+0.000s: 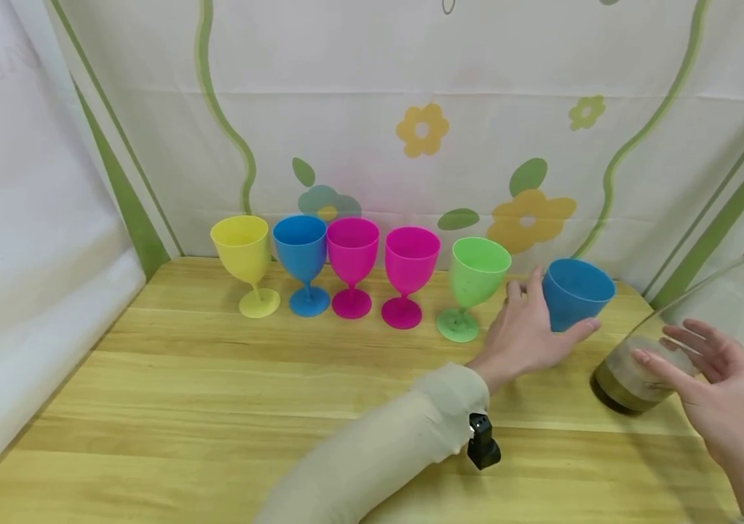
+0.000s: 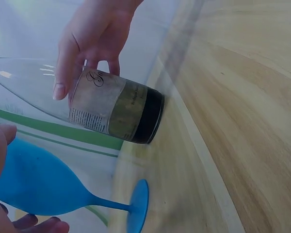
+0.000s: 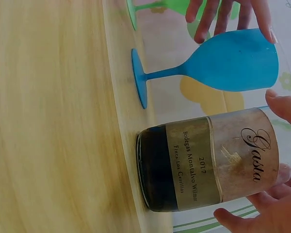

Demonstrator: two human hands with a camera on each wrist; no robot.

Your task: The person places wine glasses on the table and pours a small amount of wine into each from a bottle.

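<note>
At the right end of a row of plastic goblets stands a blue goblet (image 1: 578, 284), upright on the table. My left hand (image 1: 523, 331) is at its bowl, thumb on the near side and fairly straight fingers on the left; firm contact cannot be made out. In the left wrist view the goblet's stem and foot (image 2: 138, 206) show below the hand. A clear wine bottle (image 3: 203, 160) with a "Gasta" label and dark base stands to the goblet's right. Around the bottle's label my right hand (image 1: 726, 393) spreads its thumb and fingers loosely, without a visible grip.
Leftward run a green goblet (image 1: 477, 280), two magenta goblets (image 1: 410, 266) (image 1: 352, 255), a blue goblet (image 1: 301, 251) and a yellow goblet (image 1: 241, 251). Behind them hangs a flowered curtain (image 1: 346, 131). Bare wood shows on the table (image 1: 215, 407) in front.
</note>
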